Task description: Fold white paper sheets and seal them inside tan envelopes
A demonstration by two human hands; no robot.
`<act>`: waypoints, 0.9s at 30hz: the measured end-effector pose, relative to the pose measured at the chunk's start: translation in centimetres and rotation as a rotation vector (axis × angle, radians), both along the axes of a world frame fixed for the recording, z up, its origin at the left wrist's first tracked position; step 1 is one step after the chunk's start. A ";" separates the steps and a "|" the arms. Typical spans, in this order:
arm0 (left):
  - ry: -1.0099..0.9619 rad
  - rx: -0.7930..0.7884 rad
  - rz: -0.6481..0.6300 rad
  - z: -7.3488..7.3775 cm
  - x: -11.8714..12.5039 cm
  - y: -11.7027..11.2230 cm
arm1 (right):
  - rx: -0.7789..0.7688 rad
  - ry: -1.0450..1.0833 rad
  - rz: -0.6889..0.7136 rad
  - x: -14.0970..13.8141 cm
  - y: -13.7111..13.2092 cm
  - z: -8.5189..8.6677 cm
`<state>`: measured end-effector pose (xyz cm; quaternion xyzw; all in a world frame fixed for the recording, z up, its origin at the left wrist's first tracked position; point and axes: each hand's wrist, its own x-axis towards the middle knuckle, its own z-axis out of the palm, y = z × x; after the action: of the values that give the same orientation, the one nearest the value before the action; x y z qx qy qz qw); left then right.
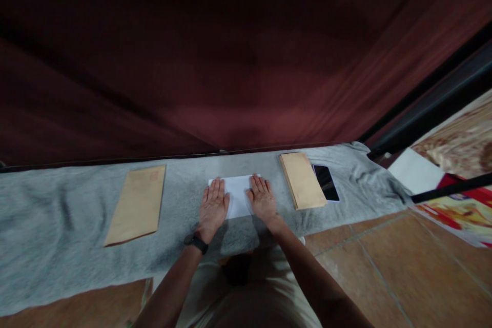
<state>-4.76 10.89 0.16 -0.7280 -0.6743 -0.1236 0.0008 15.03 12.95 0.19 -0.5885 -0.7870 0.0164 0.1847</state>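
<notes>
A white sheet of paper (238,195) lies flat on the grey cloth in front of me. My left hand (213,205) rests palm down on its left end, fingers stretched out and pointing away from me. On the right end lies my right hand (263,199), also flat with the fingers extended. Both palms hide the side edges of the paper. Left of the hands is a brown envelope (137,205). To the right sits a stack of brown envelopes (303,180), slightly fanned at its left edge.
A phone (326,183) lies partly against the envelope stack's right side. Grey cloth (184,205) covers the long narrow surface. Behind it hangs a dark red curtain (246,87). At right are a dark bar (430,97), a printed bag (461,205) and floor tiles (384,266).
</notes>
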 end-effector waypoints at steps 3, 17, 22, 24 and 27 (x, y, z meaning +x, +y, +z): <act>-0.015 0.025 0.021 -0.1 -0.9 -0.4 | -0.003 0.003 -0.029 1.1 -0.2 0.0; -0.105 0.131 -0.207 -0.1 3.0 -7.0 | -0.011 0.108 0.173 -2.1 -6.5 0.8; -0.044 0.102 -0.206 -0.1 2.1 -7.9 | 0.002 0.056 0.192 -0.7 -7.4 0.3; -0.039 0.101 -0.185 0.0 1.6 -8.0 | 0.024 0.042 0.168 0.1 -7.5 0.1; -0.048 0.107 -0.151 0.2 0.9 -8.4 | 0.052 0.021 0.119 1.3 -7.7 -0.1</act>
<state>-3.83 2.53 0.32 -0.7726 -0.6097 -0.1765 0.0142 16.31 5.25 0.11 -0.5356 -0.8187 0.0133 0.2069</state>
